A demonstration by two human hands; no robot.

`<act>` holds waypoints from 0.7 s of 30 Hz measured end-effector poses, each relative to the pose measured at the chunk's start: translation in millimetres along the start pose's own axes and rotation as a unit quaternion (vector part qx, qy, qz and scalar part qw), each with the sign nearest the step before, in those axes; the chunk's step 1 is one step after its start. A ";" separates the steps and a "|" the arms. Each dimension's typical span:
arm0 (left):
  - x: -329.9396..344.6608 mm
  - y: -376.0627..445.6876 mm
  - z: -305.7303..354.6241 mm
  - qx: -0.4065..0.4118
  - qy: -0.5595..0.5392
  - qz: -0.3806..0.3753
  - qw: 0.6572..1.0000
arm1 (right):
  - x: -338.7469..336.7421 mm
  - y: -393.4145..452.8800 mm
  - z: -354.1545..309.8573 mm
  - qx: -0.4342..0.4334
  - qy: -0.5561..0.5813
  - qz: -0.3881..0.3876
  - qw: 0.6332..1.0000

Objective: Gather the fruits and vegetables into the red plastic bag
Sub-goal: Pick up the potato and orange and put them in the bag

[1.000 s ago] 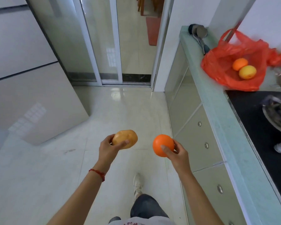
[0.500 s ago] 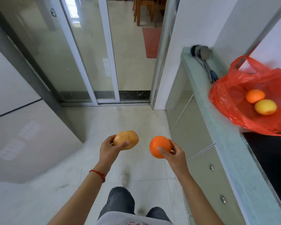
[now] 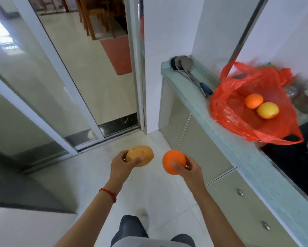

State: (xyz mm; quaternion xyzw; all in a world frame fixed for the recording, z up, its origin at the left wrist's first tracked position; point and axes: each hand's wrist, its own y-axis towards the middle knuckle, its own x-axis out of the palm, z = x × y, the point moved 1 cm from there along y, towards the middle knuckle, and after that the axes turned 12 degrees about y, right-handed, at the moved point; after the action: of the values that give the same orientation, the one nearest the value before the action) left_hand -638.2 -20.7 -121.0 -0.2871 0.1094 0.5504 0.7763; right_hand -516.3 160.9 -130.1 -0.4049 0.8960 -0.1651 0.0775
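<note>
Carrying a potato (image 3: 139, 155) gripped in the left hand (image 3: 122, 164) and an orange (image 3: 173, 161) gripped in the right hand (image 3: 188, 169), the person looks mid-delivery, next needing both lifted over the open red bag (image 3: 238, 111) on the counter (image 3: 238, 154).
</note>
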 end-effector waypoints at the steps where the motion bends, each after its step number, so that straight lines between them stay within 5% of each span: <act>1: 3.3 8.8 6.4 0.011 0.008 -0.012 1.000 | -1.2 3.5 -2.0 0.002 0.011 0.019 1.000; 13: 110.0 55.2 90.1 0.084 0.067 -0.207 0.972 | -89.7 6.3 -10.1 0.026 0.072 0.245 0.967; 21: 184.8 72.9 146.1 0.121 0.077 -0.249 0.958 | -150.1 42.6 -21.1 0.003 0.087 0.296 0.951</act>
State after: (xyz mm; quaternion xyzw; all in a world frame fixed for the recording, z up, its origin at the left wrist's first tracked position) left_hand -658.0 225.0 -116.0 -0.2506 0.1595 0.2986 0.9070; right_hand -452.8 304.8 -124.9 -0.1056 0.9784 -0.1718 0.0455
